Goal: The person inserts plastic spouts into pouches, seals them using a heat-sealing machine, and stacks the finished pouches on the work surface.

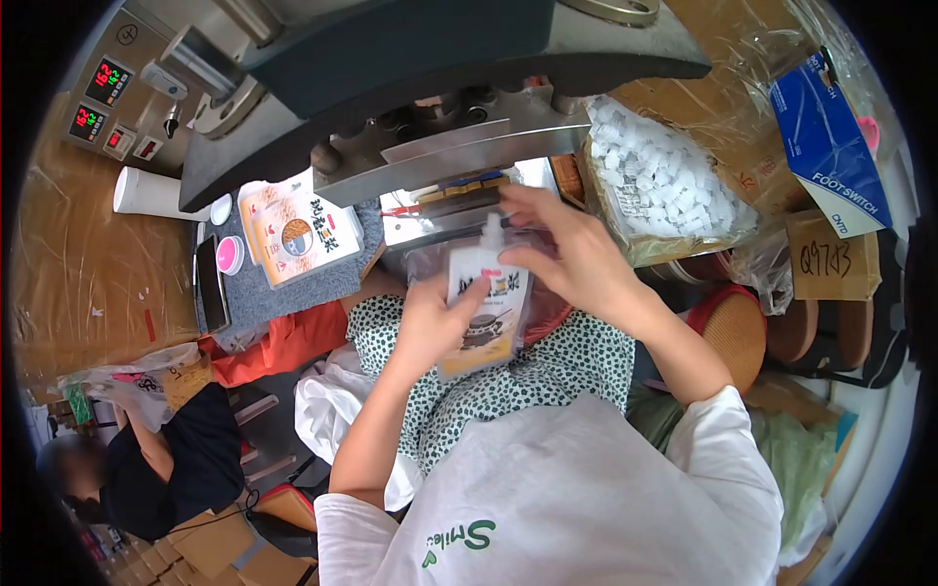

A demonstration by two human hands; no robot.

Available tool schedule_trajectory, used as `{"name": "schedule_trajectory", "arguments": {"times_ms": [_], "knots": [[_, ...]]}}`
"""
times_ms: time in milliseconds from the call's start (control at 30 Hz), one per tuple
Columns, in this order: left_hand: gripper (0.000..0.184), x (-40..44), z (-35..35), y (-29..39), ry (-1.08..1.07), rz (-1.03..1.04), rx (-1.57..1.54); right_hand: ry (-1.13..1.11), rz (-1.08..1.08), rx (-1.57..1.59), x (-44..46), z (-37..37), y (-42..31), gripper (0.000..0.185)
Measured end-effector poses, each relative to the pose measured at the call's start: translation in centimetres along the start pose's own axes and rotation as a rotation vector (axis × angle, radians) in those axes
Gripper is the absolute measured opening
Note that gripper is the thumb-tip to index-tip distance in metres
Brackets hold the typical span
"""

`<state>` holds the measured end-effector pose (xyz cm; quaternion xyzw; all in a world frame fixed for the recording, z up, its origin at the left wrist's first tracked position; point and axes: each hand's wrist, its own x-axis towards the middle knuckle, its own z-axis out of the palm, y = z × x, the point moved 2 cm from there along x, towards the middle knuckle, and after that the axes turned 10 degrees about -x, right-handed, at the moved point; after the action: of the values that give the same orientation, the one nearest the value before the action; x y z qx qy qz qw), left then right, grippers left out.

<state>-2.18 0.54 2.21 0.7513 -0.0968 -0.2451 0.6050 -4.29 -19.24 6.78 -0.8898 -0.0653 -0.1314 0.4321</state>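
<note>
My left hand [435, 317] is closed on a white and yellow spout pouch [493, 327] with dark printed characters and a pot picture, its thumb lying across the front. The pouch is held over my lap, its pale nozzle [491, 232] pointing up toward the machine. Beside that nozzle is my right hand [576, 249], thumb and fingers apart and slightly blurred. Its thumb tip is close to the pouch's upper corner; whether it touches is unclear. Just beyond the nozzle sits the press's metal jaw area [459, 200].
Overhead hangs the heavy press [420, 59], with a control box [117, 83] at left. More printed pouches [303, 230] lie on a grey cloth beside a phone [211, 283]. At right are a box of white spouts [660, 176] and a footswitch box [826, 142]. Another person [166, 464] sits at lower left.
</note>
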Motion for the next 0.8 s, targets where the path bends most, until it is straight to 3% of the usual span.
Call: {"name": "schedule_trajectory", "arguments": {"times_ms": [133,233,367,433,467,500,567,667,733,800], "knots": [[0.028,3.0,-0.5,0.0,0.055,-0.142,-0.474,-0.067,-0.010,-0.124,-0.3,-2.3,-0.9,0.040],[0.028,4.7,-0.4,0.7,0.108,-0.199,-0.611,-0.052,-0.153,-0.267,-0.8,-3.7,-0.8,0.035],[0.029,5.3,-0.8,0.4,0.080,-0.215,-0.704,0.238,0.082,-0.763,-0.5,-6.1,1.6,0.027],[0.032,5.2,-2.9,-1.7,0.157,-0.113,-0.323,0.102,0.135,-0.973,-0.6,-5.7,4.7,0.025],[0.034,5.1,-4.5,-2.5,0.196,-0.055,-0.131,0.053,0.198,-0.894,-0.6,-5.9,5.5,0.026],[0.051,3.7,-6.1,0.6,0.294,-0.024,0.001,0.001,0.257,-0.814,-0.3,-6.0,5.8,0.027],[0.068,2.4,-10.0,-2.4,0.722,0.517,1.059,-0.038,0.285,-0.701,-0.4,-5.9,6.1,0.027],[0.074,-0.1,-8.1,-6.2,0.560,0.371,1.254,0.007,0.151,-0.591,0.5,-5.9,6.1,0.025],[0.060,-1.3,-7.7,-5.3,0.546,0.377,1.157,0.008,0.072,-0.493,0.9,-6.1,6.5,0.024],[0.047,-1.9,-8.5,-4.9,0.542,0.338,1.089,-0.040,0.152,-0.532,0.6,-6.3,6.5,0.024]]}}
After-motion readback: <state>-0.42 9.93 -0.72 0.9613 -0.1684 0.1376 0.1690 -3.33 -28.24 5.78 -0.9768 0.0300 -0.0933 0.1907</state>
